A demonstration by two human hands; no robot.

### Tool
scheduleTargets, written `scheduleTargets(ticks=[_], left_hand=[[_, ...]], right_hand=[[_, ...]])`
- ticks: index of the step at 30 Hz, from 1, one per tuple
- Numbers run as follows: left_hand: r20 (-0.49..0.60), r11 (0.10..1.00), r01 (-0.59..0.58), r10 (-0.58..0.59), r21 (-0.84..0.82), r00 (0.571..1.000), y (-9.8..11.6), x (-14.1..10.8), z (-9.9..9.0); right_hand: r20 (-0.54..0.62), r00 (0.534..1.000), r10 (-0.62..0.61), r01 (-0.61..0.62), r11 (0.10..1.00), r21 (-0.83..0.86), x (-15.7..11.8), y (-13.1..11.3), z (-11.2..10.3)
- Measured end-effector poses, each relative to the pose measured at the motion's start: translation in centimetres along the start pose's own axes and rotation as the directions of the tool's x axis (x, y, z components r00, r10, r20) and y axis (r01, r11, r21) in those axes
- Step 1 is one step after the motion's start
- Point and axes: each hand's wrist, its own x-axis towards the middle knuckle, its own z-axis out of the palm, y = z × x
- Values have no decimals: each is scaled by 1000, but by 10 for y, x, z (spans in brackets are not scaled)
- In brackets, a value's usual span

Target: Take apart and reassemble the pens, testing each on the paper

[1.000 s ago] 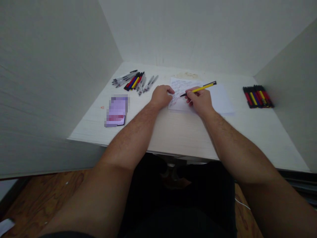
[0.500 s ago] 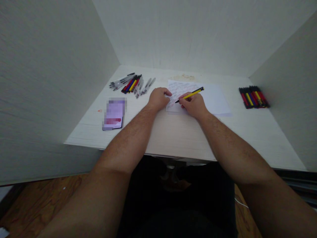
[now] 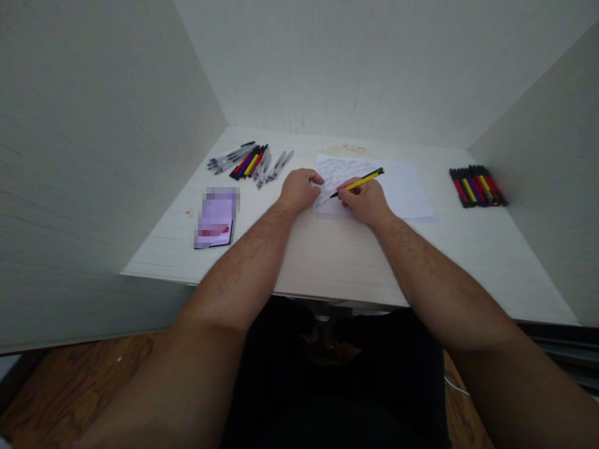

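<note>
Right hand (image 3: 364,199) has a slim yellow pen (image 3: 364,180) with black ends pinched in its fingers, tip out at 9 o'clock over thin white paper (image 3: 403,187). Left hand (image 3: 302,188) is loosely curled at the paper's left edge, thumb and index slightly apart, pen at its 3 o'clock. Handwriting (image 3: 339,167) there's too small to read. Desk (image 3: 337,255) looks pale, faintly grained.

Paper sheets (image 3: 408,190) smooth, matt; yellow pen (image 3: 362,181) plastic-looking; desk (image 3: 341,255) matt, faintly wood-grained.
</note>
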Motion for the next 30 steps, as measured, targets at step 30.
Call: scheduleTargets(ticks=[30], left_hand=[[9,1000,19,-19,-18,1000,-1,0,0]], right_hand=[[-55,997,51,-52,998,-22,2,0,-1]])
